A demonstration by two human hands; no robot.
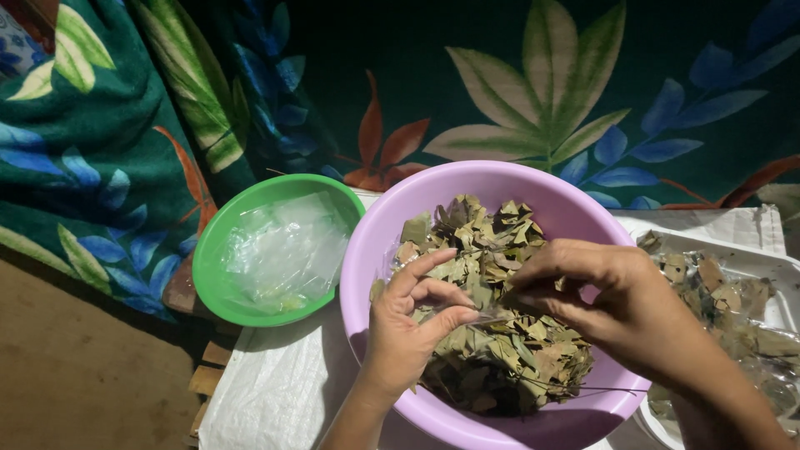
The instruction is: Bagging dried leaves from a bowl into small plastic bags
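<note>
A lilac plastic bowl (379, 233) holds a heap of dried green-brown leaves (492, 358). Both my hands are over the heap. My left hand (408, 321) pinches a small clear plastic bag (492, 315) between thumb and fingers, its edge barely visible. My right hand (621, 304) comes in from the right with its fingertips pressed together on some dried leaves at the bag's mouth. The two hands almost touch above the middle of the bowl.
A green bowl (212, 267) with clear plastic bags (287, 250) sits left of the lilac bowl. A white tray (779, 265) of packed leaves lies at the right. Everything rests on a white woven sack (283, 383). Leaf-patterned cloth (533, 92) hangs behind.
</note>
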